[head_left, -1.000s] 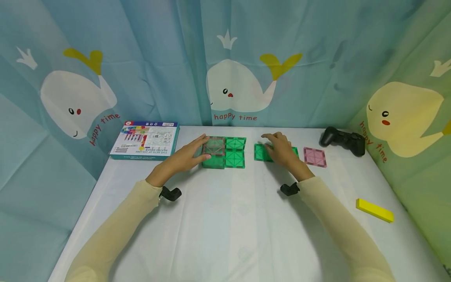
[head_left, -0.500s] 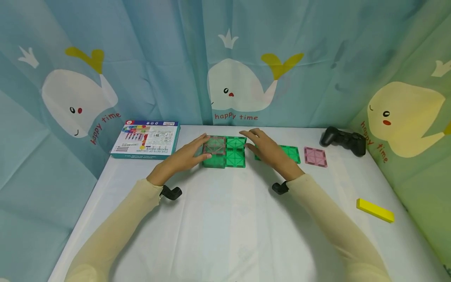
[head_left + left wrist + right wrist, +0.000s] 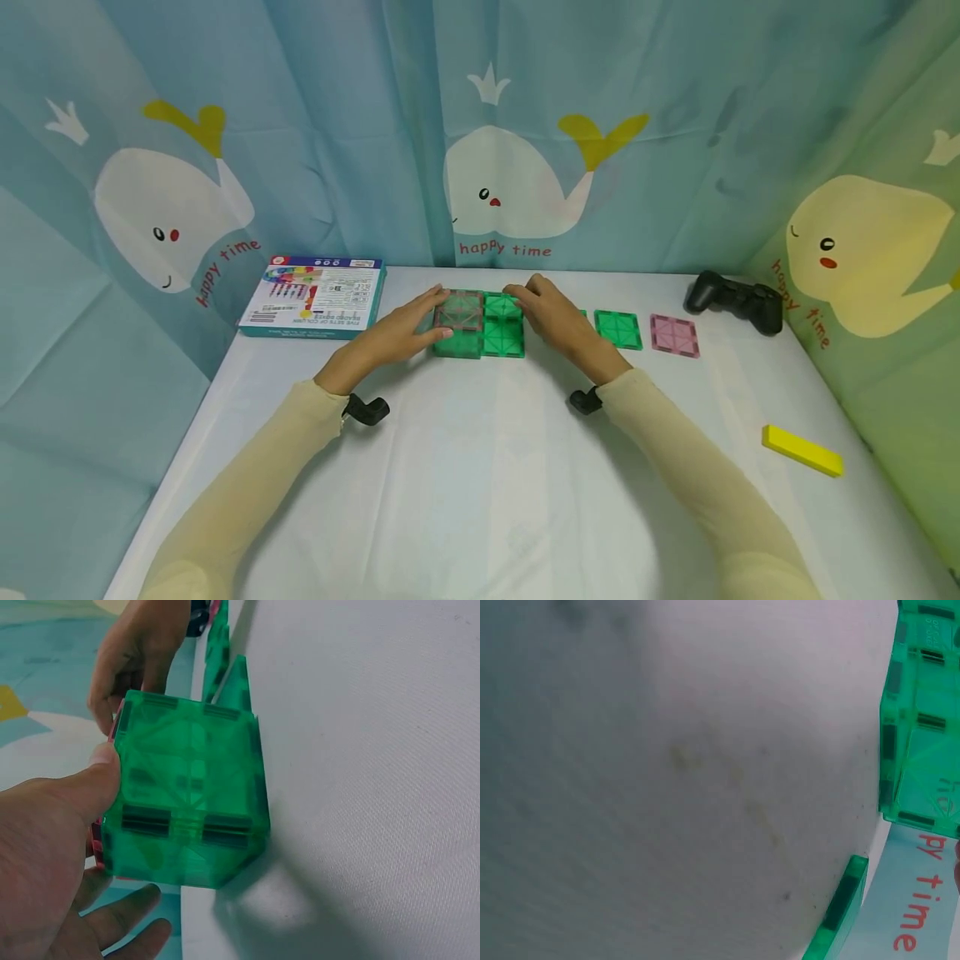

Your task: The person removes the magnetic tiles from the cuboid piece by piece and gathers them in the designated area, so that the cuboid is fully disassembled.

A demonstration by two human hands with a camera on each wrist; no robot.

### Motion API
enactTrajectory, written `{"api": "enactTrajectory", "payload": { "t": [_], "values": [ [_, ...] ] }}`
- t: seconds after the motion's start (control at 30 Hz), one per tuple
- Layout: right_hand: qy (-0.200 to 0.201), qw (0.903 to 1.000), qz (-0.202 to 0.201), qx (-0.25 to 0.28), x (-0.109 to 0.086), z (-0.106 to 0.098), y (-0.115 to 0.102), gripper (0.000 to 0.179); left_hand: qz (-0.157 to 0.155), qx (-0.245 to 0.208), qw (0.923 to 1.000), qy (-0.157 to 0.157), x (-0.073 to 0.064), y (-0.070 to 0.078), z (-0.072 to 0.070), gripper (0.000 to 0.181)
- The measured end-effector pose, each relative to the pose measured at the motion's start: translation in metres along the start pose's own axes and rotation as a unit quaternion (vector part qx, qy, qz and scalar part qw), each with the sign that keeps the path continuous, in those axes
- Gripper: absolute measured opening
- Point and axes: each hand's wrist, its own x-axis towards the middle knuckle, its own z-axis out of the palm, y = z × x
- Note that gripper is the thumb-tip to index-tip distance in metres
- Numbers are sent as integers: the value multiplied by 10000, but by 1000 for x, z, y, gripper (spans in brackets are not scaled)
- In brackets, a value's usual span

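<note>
My left hand (image 3: 390, 333) holds a box of green magnetic tiles (image 3: 457, 346) from its left side, under a pink magnetic tile (image 3: 459, 310) on top. In the left wrist view the thumb presses the upper edge of the green box (image 3: 187, 765), while other fingers spread past its side. More green tiles (image 3: 504, 337) join the box on the right. At their far right corner, my right hand (image 3: 553, 312) pinches a green tile, its thumb mostly hidden. The right wrist view catches the joined green tiles (image 3: 926, 742) only at its right edge.
Right of the right hand lie a flat green tile (image 3: 618, 330), another partly covered, and a loose pink tile (image 3: 675, 335). Beyond sits a black game controller (image 3: 733, 302). A yellow block (image 3: 802, 451) is nearer, at right. A flat toy box (image 3: 315, 297) lies back left.
My right hand has moved left from above the loose green tiles to the joined green tiles, and its fingers have closed at their far corner. My left hand stays on the box.
</note>
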Motion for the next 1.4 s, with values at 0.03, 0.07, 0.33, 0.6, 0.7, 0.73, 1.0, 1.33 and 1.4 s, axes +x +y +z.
{"api": "enactTrajectory", "payload": {
  "t": [0.03, 0.07, 0.33, 0.6, 0.7, 0.73, 1.0, 1.33, 1.4],
  "values": [
    [22, 10000, -7, -18, -1, 0, 0, 43, -5, 0, 10000, -1, 0, 0, 0, 77],
    [42, 10000, -2, -5, -1, 1, 0, 44, -6, 15, 10000, 3, 0, 1, 0, 76],
    [104, 9999, 48, -70, -4, -2, -5, 42, -60, 55, 10000, -45, 1, 3, -1, 77],
    [464, 9974, 544, 49, -11, -9, 0, 39, -70, 64, 9999, -38, 1, 5, -2, 77],
    [802, 9933, 814, 196, -15, -16, 7, 37, -97, 69, 9999, -49, 1, 5, -1, 77],
    [927, 9915, 879, 260, -16, -20, 9, 36, -95, 60, 9999, -49, 1, 4, -1, 77],
    [1322, 9657, 1858, 1244, -35, -58, 17, 34, -65, -4, 10000, 1, 1, 0, 1, 77],
    [-549, 9505, 2194, 2130, -77, -97, 22, 30, -52, -74, 10000, -17, 0, -1, 0, 77],
    [-1009, 9396, 2200, 2418, -83, -101, 21, 30, -73, -85, 9999, -22, -1, 0, 0, 77]
  ]
}}
